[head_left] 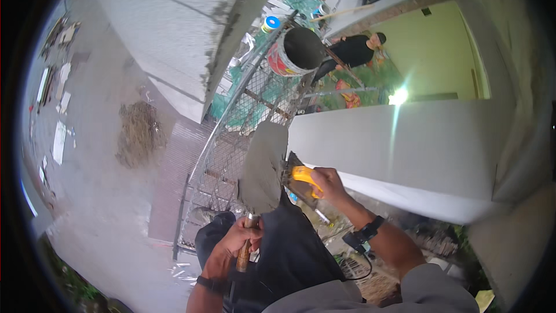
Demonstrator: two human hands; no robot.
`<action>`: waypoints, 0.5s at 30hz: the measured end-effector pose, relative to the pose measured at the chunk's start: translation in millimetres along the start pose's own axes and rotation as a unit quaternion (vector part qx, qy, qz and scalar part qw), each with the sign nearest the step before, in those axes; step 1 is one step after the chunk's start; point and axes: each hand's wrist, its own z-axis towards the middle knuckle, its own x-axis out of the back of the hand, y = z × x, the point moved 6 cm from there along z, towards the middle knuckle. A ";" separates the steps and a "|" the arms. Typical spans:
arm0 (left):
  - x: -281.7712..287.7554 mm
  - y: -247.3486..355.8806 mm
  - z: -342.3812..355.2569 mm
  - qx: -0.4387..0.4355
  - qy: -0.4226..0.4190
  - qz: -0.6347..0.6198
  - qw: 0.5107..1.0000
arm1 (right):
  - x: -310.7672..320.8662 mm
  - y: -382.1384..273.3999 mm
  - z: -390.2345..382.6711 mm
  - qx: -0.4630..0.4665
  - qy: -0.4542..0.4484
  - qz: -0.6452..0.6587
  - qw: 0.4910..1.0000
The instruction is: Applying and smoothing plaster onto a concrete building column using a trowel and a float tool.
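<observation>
My left hand [242,236] is wrapped round the wooden handle of a trowel [248,250], in the lower middle. Grey wet mortar [262,168] covers the trowel's broad blade, which points away from me. Just right of it, my right hand [329,185] grips the yellow handle of a plastering float [302,178]. The float's dark, mortar-smeared plate is tilted on edge, close beside the mortar; whether they touch I cannot tell. Farther off stands a white and red bucket [284,61] with a dark inside, on the mesh platform.
I am above a metal mesh scaffold platform [217,165]. A low white wall [394,145] runs along the right, and a rough grey wall [168,17] rises at upper left. Beyond the bucket, a person in black [353,52] is near a bright lamp [398,97]. Sand [139,133] lies far below.
</observation>
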 end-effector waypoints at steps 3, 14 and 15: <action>6.6 23.1 33.5 0.021 -0.010 0.022 0.999 | 38.6 56.6 -5.6 -0.055 0.086 0.016 0.995; 57.1 87.2 97.2 -0.017 0.109 0.144 0.983 | 70.7 101.9 -28.3 -0.026 0.146 0.024 0.989; 57.2 89.4 106.0 -0.008 0.112 0.147 0.983 | 62.9 84.9 -15.9 0.040 0.130 -0.036 0.990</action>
